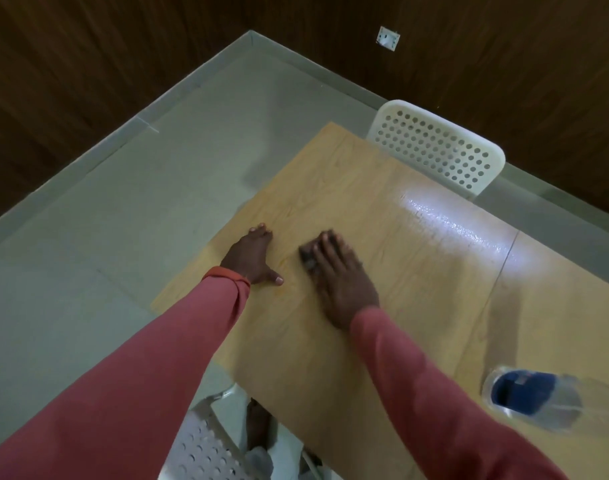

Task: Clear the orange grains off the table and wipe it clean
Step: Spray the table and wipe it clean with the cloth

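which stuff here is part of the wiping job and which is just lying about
Part of the job:
- table
- dark cloth under the right hand
- left hand, flat on the table near its edge

Just lying about:
- plastic bottle with a blue label, on the table
- white chair at the far side
- white chair at the near side

Left hand [252,256] lay flat on the tabletop [382,334] near its left edge, with the right hand [341,278] just to its right, pressing a cloth [308,256] that lay under the fingers [325,247] against the surface. A bottle [535,396] lay on its side on the tabletop, well apart to the right and nearer the person. One chair [438,147] stood behind the far edge and another chair [206,448] at the near edge, below the left arm.
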Tool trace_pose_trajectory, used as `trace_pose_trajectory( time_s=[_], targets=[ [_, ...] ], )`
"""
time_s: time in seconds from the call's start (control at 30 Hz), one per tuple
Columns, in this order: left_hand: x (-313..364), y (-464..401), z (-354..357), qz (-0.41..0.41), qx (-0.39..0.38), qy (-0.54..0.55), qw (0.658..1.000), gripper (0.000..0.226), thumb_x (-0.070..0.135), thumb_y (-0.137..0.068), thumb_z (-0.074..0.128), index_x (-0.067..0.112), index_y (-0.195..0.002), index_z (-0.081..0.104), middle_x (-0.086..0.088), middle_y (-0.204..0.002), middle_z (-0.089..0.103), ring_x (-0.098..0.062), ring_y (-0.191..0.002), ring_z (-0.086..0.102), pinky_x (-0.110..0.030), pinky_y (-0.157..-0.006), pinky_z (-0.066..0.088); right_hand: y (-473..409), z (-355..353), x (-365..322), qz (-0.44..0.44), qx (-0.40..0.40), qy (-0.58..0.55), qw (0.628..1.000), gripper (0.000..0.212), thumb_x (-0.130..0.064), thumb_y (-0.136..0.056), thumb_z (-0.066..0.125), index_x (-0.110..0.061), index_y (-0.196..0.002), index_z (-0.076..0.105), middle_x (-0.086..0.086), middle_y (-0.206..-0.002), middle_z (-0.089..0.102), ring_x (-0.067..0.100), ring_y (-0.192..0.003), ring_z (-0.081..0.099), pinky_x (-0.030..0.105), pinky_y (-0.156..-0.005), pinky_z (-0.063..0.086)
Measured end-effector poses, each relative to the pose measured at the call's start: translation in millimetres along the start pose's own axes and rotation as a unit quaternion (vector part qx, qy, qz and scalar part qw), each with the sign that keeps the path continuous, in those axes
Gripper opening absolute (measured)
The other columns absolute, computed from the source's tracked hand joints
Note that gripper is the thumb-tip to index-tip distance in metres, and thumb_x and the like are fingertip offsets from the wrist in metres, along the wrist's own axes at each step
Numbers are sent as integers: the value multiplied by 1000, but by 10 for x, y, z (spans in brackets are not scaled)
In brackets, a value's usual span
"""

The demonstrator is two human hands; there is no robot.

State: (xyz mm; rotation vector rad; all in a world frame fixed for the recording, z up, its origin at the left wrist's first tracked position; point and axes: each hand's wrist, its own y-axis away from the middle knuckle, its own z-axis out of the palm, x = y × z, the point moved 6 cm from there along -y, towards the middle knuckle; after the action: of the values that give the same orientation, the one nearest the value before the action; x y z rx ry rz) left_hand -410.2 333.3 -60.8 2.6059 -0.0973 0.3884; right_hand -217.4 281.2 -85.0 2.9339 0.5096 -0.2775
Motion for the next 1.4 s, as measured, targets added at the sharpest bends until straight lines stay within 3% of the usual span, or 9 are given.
trace_pose_trajectory(
  time_s=[0.2, 0.4, 0.53, 0.7, 0.87, 1.0, 1.13, 1.27, 1.4],
  targets=[
    [60, 407, 272, 69, -24, 6, 997, 103, 41, -73, 80, 16, -153, 21, 2, -163, 7, -16, -149, 7, -35, -118, 21, 1599, 90, 309, 54, 14, 0, 998, 59, -42, -106, 29, -14, -158, 25, 7, -168, 10, 27, -155, 4, 45, -122, 18],
    [97, 940, 554, 89, -40, -22, 995, 104, 42, -74, 80, 17, -154, 19, 5, -163, 5, -13, -149, 4, -34, -118, 22, 904, -54, 723, 200, 18, 4, 980, 70, -48, -100, 14, -11, -158, 24, 13, -167, 8, 32, -155, 1, 49, -124, 15],
    [42, 1267, 714, 80, -36, -27, 996, 102, 39, -75, 80, 16, -154, 20, 3, -163, 5, -13, -149, 7, -34, -118, 23, 924, 95, -88, 50, -14, 1, 999, 68, -45, -99, 17, -13, -159, 21, 12, -166, 8, 33, -154, -1, 52, -124, 14],
    [-27, 1638, 941, 53, -30, -14, 998, 95, 38, -80, 76, 15, -154, 20, 4, -162, 5, -14, -149, 8, -34, -117, 22, 2439, 438, -730, -167, -28, 36, 985, 64, -37, -101, 40, -15, -159, 23, 10, -167, 13, 33, -154, 8, 47, -125, 12],
    [-51, 1854, 1085, 15, 5, 27, 1000, 79, 30, -86, 71, 16, -152, 28, 4, -161, 13, -14, -148, 15, -32, -118, 21, 2444, 307, 176, -71, -44, 10, 996, 59, -42, -106, 25, -15, -159, 23, 9, -167, 12, 30, -155, 7, 53, -119, 28],
    [-19, 1989, 1190, -23, 33, 55, 998, 69, 24, -90, 66, 17, -150, 33, 4, -161, 16, -15, -148, 17, -33, -118, 23, 1643, 50, 389, 77, -32, 31, 996, 65, -46, -104, 17, -15, -161, 13, 9, -168, -1, 28, -155, -8, 40, -125, -3],
    [34, 1985, 1116, -30, 27, 36, 999, 71, 23, -89, 68, 15, -150, 33, 1, -160, 19, -20, -146, 22, -34, -117, 24, 1611, 215, -357, -48, -85, 48, 994, 67, -48, -100, 5, -19, -160, -3, 8, -167, -11, 28, -152, -19, 43, -125, -4],
    [20, 1985, 1093, -29, 25, 46, 998, 73, 22, -87, 70, 15, -150, 33, 2, -160, 20, -21, -146, 22, -34, -117, 23, 2511, 441, -624, -219, -78, 45, 971, 60, -40, -105, 22, -15, -160, 18, 9, -168, 9, 31, -155, 2, 44, -124, 9],
    [-2, 1963, 1122, -27, 23, 62, 997, 73, 20, -87, 70, 15, -150, 33, 3, -160, 19, -19, -147, 21, -35, -118, 23, 2524, 310, 16, -151, -92, 33, 984, 62, -48, -106, 9, -18, -159, 17, 7, -167, 10, 28, -155, 4, 49, -121, 21]
  ],
)
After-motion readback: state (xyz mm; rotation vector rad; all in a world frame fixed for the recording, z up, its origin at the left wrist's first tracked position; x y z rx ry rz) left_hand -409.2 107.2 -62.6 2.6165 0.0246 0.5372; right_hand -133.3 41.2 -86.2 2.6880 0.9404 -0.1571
